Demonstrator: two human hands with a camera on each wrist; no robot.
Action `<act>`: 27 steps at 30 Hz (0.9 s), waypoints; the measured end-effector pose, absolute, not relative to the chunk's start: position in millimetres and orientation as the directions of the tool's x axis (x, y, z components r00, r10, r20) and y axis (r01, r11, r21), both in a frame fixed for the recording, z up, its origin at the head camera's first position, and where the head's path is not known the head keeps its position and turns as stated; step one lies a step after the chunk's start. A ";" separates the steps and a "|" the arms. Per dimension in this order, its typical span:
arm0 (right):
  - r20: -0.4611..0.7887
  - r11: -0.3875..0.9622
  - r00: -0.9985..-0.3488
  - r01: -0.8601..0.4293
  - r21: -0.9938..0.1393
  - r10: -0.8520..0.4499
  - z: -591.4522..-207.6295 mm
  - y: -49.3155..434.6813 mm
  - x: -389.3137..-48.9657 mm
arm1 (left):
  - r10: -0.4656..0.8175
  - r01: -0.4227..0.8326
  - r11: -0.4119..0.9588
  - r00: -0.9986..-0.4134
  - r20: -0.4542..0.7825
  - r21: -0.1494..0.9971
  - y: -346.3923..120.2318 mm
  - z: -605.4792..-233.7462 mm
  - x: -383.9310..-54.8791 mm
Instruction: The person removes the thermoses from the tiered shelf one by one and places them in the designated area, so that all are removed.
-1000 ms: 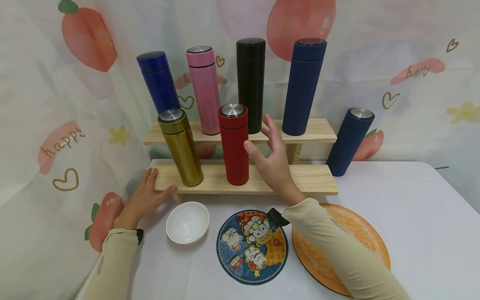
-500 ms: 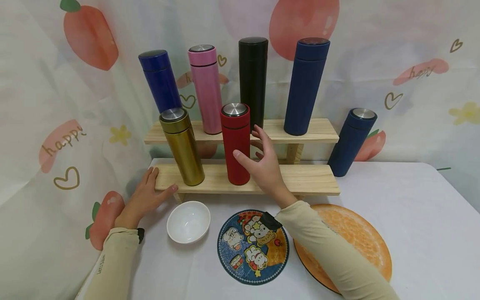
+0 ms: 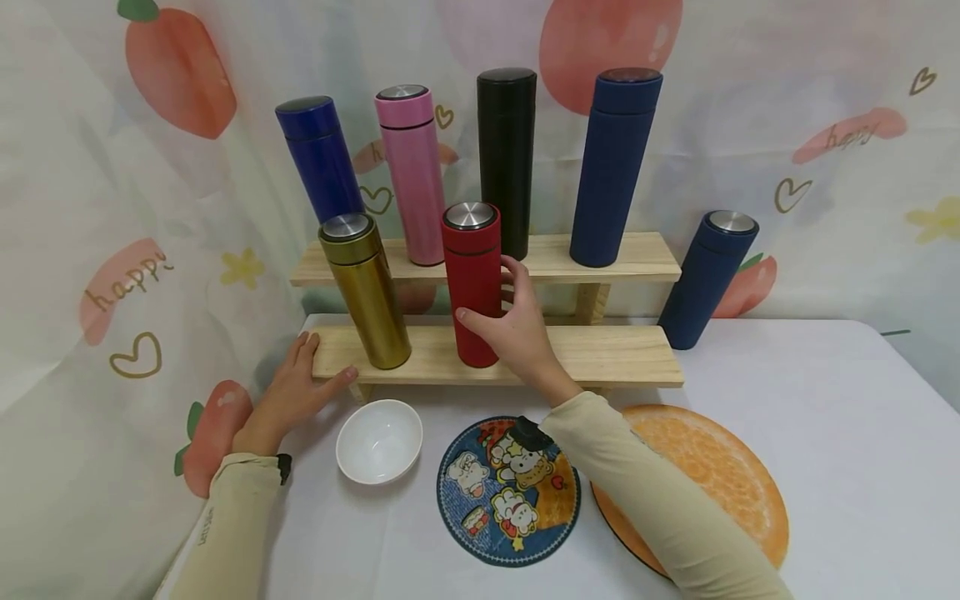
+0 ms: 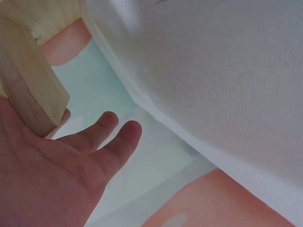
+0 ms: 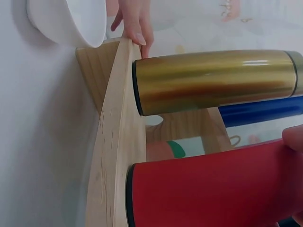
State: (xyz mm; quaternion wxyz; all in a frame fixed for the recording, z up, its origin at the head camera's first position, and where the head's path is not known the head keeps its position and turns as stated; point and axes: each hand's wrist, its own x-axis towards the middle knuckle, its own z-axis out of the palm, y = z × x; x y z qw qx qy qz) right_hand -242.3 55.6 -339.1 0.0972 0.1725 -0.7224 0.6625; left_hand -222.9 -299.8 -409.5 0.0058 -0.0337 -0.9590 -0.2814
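Observation:
A red thermos bottle (image 3: 474, 283) stands upright on the lower tier of a wooden two-tier rack (image 3: 600, 354). My right hand (image 3: 521, 329) holds it from the right side, thumb across the front and fingers curled behind. The bottle's base meets the plank in the right wrist view. My left hand (image 3: 292, 392) rests on the left end of that lower plank with straight, spread fingers. In the left wrist view, the plank end lies against the palm, and two fingers stretch out past it. Just right of my left hand stands a gold thermos bottle (image 3: 367, 304).
On the upper tier stand blue (image 3: 322, 162), pink (image 3: 412, 183), black (image 3: 506, 158) and navy (image 3: 615, 167) thermos bottles. Another navy bottle (image 3: 705, 283) is on the table beside the rack. In front lie a white bowl (image 3: 378, 442), a cartoon mat (image 3: 487, 525) and an orange round mat (image 3: 720, 467).
My right hand has moved left and slightly down onto the red thermos bottle, and its fingers have closed round it. My left hand has stayed on the rack.

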 end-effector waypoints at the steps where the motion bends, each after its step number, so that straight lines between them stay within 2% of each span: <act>1: 0.364 0.062 -0.923 -0.373 -0.926 -0.125 -339.2 55.2 -242.7 | 0.061 0.067 0.839 -0.998 0.029 0.541 -299.7 -409.6 -223.2; 16: 0.341 0.016 -0.932 -0.345 -0.939 -0.121 -335.6 60.8 -241.6 | 0.071 0.066 0.841 -0.997 0.011 0.537 -299.2 -408.5 -224.7; 27: 0.358 0.026 -0.928 -0.362 -0.932 -0.107 -328.0 90.3 -236.0 | 0.071 0.068 0.838 -0.997 0.015 0.541 -297.9 -406.4 -222.5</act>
